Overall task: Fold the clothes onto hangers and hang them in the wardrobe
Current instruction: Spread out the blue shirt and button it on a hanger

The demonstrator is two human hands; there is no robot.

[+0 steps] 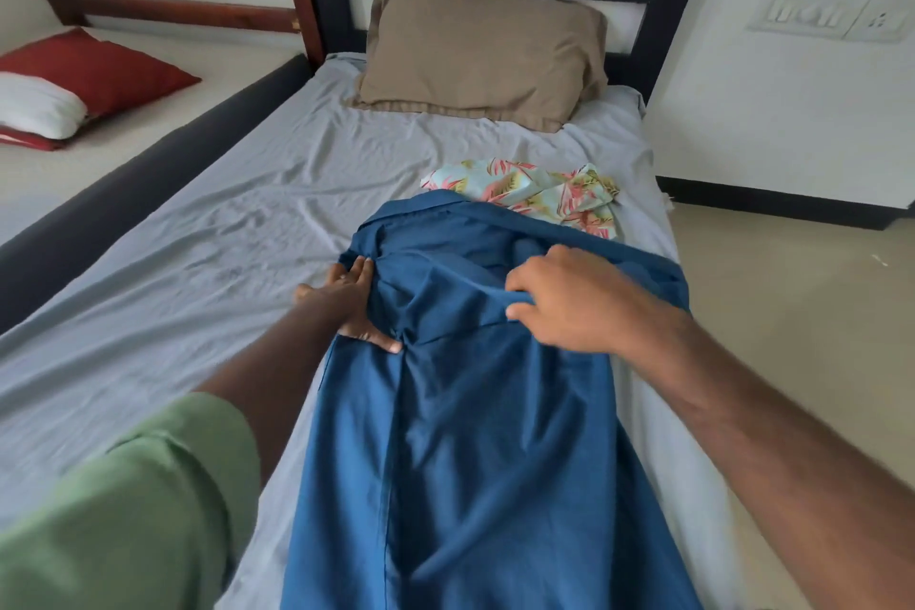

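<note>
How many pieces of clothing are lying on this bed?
2. A blue garment is spread along the bed under both hands, and a floral-print garment lies crumpled beyond it, partly covered by the blue one. Others could be hidden underneath.

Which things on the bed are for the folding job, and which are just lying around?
For the job:
blue shirt, with the left hand pressing on it and the right hand gripping a fold
flowery shirt, waiting behind it

Just lying about:
brown pillow
red cushion
white pillow
wall switches
</note>
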